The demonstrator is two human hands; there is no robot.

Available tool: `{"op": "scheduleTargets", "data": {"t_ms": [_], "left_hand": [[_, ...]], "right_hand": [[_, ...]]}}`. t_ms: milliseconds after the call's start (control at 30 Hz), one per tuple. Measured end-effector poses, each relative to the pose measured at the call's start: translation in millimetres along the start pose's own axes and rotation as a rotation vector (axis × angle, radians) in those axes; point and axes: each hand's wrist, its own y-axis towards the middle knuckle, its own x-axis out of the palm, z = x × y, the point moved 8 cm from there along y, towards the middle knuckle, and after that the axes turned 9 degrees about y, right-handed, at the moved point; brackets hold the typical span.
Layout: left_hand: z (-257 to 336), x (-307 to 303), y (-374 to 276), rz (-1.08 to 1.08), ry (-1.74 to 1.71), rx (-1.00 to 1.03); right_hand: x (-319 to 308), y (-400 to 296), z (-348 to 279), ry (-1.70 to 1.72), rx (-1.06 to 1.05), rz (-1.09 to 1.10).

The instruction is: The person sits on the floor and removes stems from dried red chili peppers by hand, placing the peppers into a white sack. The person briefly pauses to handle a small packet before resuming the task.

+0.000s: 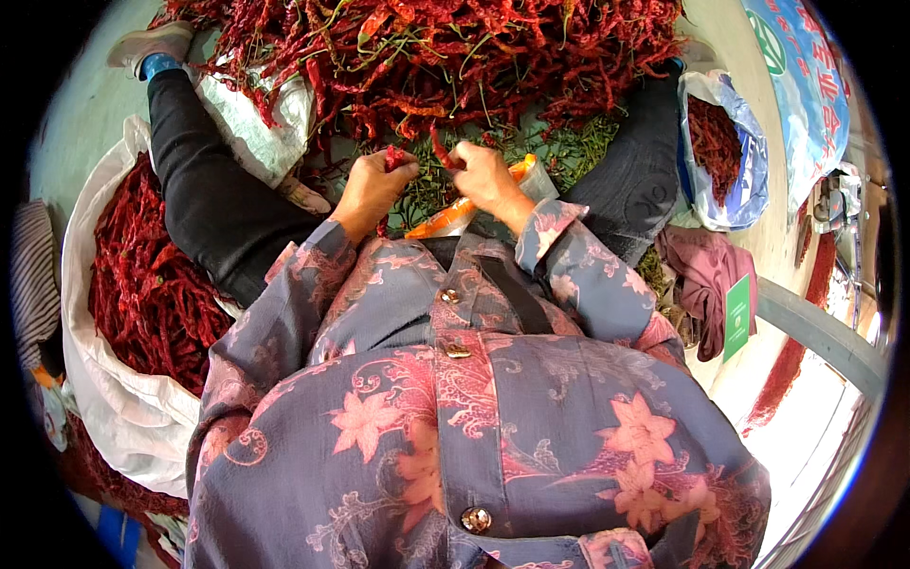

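A large heap of dried red chili peppers (455, 57) lies on the floor before me. My left hand (378, 183) is closed on a red chili pepper (393, 158), its thumb towards my other hand. My right hand (485, 176) grips another red chili pepper (441, 151) by its lower end, the rest pointing up towards the heap. Green chili stems (428, 186) are scattered on the floor beneath and between my hands. Beside my right wrist lies an orange and clear plastic packet (455, 215).
A white woven sack (92, 355) full of red chilies stands at left. A blue and white bag (755, 181) of darker chilies stands at right, near a mauve cloth (700, 277) with a green booklet (737, 316). A white sack (274, 135) lies inside my left leg.
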Motion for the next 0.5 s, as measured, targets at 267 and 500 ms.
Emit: {"op": "scheduleTargets", "data": {"t_ms": [267, 500], "left_hand": [[-7.4, -16.1, 1.6, 0.094, -0.532, 0.018], [0.8, -37.0, -12.0, 0.100, -0.852, -0.009]], "right_hand": [[33.8, -8.2, -32.1, 0.448, 0.206, -0.277], [40.1, -20.3, -34.1, 0.683, 0.371, -0.298]]}}
